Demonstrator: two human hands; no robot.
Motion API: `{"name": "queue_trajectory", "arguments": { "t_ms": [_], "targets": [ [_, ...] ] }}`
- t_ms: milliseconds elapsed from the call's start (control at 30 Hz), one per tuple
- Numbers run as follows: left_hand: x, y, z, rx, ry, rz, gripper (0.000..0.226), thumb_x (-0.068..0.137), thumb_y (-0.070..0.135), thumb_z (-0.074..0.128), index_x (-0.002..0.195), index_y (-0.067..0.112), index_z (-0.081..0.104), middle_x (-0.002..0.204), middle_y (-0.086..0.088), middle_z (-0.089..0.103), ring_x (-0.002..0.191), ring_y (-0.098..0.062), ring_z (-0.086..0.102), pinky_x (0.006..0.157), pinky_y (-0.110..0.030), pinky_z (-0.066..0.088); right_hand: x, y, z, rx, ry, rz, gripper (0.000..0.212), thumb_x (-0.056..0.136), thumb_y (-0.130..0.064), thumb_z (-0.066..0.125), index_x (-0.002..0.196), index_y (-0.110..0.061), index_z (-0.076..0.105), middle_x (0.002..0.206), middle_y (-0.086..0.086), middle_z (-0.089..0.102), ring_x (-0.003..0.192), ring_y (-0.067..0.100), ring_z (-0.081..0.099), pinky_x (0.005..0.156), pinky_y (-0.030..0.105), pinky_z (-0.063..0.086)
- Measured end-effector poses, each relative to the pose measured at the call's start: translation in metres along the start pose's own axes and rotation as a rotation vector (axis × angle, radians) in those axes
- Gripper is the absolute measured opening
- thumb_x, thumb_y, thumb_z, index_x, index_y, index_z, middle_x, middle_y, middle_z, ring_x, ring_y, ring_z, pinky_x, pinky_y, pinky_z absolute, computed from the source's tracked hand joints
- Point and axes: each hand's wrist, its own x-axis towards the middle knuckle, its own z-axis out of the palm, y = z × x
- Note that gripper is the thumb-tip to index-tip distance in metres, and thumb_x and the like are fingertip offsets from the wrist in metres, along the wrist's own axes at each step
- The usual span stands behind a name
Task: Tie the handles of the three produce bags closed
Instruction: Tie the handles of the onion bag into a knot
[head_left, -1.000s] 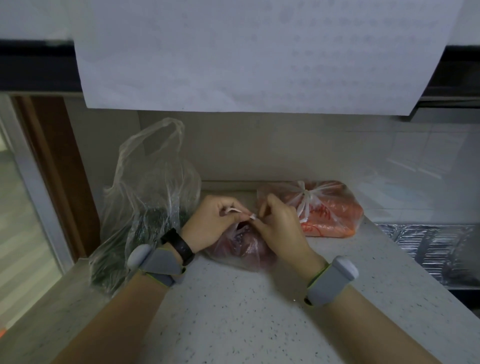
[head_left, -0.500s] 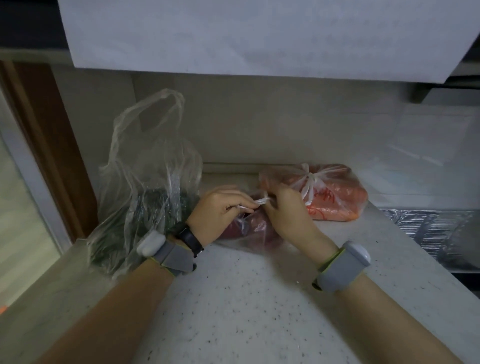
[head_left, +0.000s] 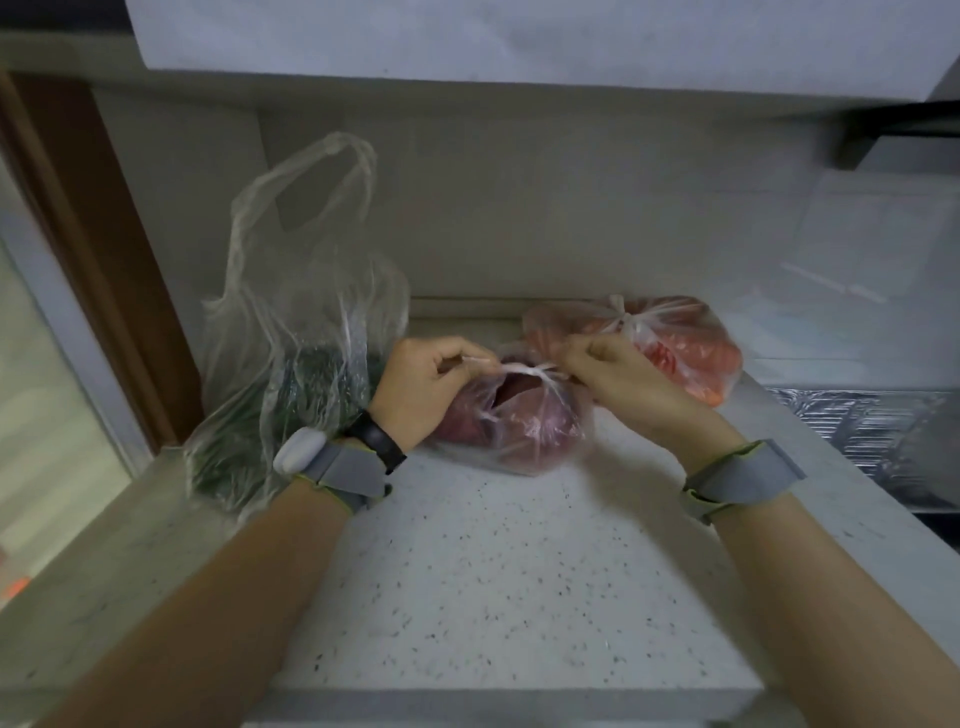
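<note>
Produce bags numbered three on the speckled countertop (head_left: 493, 561). The tall clear bag (head_left: 291, 374) of dark greens stood at the left with its two loops upright and untied. The orange bag (head_left: 691, 358) lay at the right rear against the wall, its top already knotted. The middle bag (head_left: 524, 421), holding purplish-red produce, sat between the two hands.

The left hand (head_left: 421, 384) pinched one end of that bag's handles (head_left: 535, 370) between thumb and curled fingers, and the right hand (head_left: 618, 379) pinched the other end the same way. Half a second earlier the two hands had been almost touching over the bag; now they had drawn apart, and the handles ran taut between them, crossed into a small knot above the bag's mouth.

Two grey wristbands (head_left: 743, 475) were worn, one on each forearm, and one black watch (head_left: 376, 441) on the left wrist. A white paper sheet (head_left: 519, 36) hung above, and crinkled foil (head_left: 872, 426) lay at the right. The left wrist touched the clear bag and hid part of the middle bag.
</note>
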Motion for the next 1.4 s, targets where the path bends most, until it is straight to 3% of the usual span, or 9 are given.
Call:
{"name": "queue_trajectory", "arguments": {
  "t_ms": [167,300,400,467,567,700,867,1200,1400],
  "targets": [
    [0.004,0.009,-0.004,-0.161,-0.087,-0.228,0.021,0.091,0.013,0.057,0.073,0.021,0.066,0.098,0.01,0.062,0.089,0.004,0.058,0.087,-0.013,0.043,0.006,-0.005,0.0,0.564,0.071,0.164,0.058,0.096,-0.015,0.043,0.04,-0.019,0.059,0.045,-0.006,0.05,0.051,0.008,0.054,0.07,0.026,0.039],
    [0.005,0.015,-0.004,-0.487,-0.042,-0.454,0.028,0.097,0.022,0.044,0.076,0.009,0.056,0.056,0.013,0.053,0.061,-0.002,0.051,0.078,-0.024,0.036,0.003,-0.011,-0.004,0.795,0.082,0.177,0.057,0.095,-0.019,0.044,0.041,-0.019,0.061,0.04,-0.008,0.036,0.057,0.01,0.049,0.083,0.028,0.034],
    [0.009,0.017,-0.004,-0.334,0.064,-0.487,0.03,0.094,0.023,0.047,0.067,0.011,0.049,0.05,0.011,0.045,0.058,-0.011,0.043,0.075,-0.033,0.03,0.004,-0.01,-0.005,0.909,0.11,0.222,0.051,0.093,-0.014,0.048,0.043,-0.018,0.053,0.044,-0.006,0.053,0.071,0.014,0.064,0.09,0.032,0.046],
    [0.011,0.017,-0.009,-0.146,0.078,-0.49,0.037,0.093,0.015,0.045,0.056,0.015,0.04,0.055,0.005,0.042,0.059,-0.015,0.037,0.07,-0.033,0.029,0.008,-0.008,-0.006,0.99,0.119,0.268,0.043,0.094,-0.014,0.047,0.051,-0.016,0.049,0.047,-0.004,0.059,0.064,0.013,0.069,0.09,0.034,0.05],
    [0.01,0.012,-0.016,0.068,0.02,-0.559,0.038,0.09,0.017,0.044,0.052,0.018,0.04,0.054,0.003,0.04,0.05,-0.01,0.034,0.053,-0.027,0.031,0.019,0.004,-0.009,0.945,0.165,0.369,0.027,0.093,-0.016,0.049,0.066,-0.017,0.046,0.048,-0.005,0.054,0.052,0.012,0.064,0.07,0.028,0.055],
    [0.008,0.019,-0.013,0.018,-0.011,-0.616,0.039,0.086,0.009,0.044,0.049,0.016,0.038,0.046,0.007,0.048,0.044,-0.006,0.037,0.054,-0.025,0.03,0.022,0.018,-0.02,0.946,0.293,0.495,0.031,0.094,-0.009,0.044,0.065,-0.018,0.044,0.037,-0.006,0.039,0.033,0.007,0.044,0.04,0.015,0.043],
    [0.015,0.019,-0.022,-0.162,0.158,-0.692,0.041,0.084,0.02,0.048,0.044,0.022,0.039,0.053,0.004,0.041,0.058,-0.021,0.031,0.064,-0.035,0.027,0.02,0.004,-0.027,1.002,0.229,0.401,0.033,0.091,-0.007,0.042,0.06,-0.017,0.043,0.044,-0.006,0.036,0.043,0.008,0.041,0.046,0.018,0.036],
    [0.008,0.01,-0.026,0.008,0.09,-0.755,0.036,0.079,0.023,0.052,0.043,0.022,0.042,0.054,0.0,0.042,0.053,-0.018,0.034,0.057,-0.031,0.029,0.012,0.017,-0.02,0.793,0.191,0.549,0.037,0.092,-0.008,0.043,0.055,-0.016,0.041,0.039,-0.004,0.041,0.034,0.009,0.036,0.035,0.018,0.023],
    [0.009,0.022,-0.022,-0.754,0.136,-0.685,0.029,0.095,0.016,0.041,0.067,0.022,0.046,0.054,0.008,0.053,0.067,-0.013,0.046,0.074,-0.03,0.036,0.013,0.016,-0.019,0.866,0.263,0.38,0.044,0.092,-0.019,0.048,0.049,-0.02,0.043,0.051,-0.005,0.054,0.051,0.011,0.051,0.058,0.023,0.039]
  ]
}}
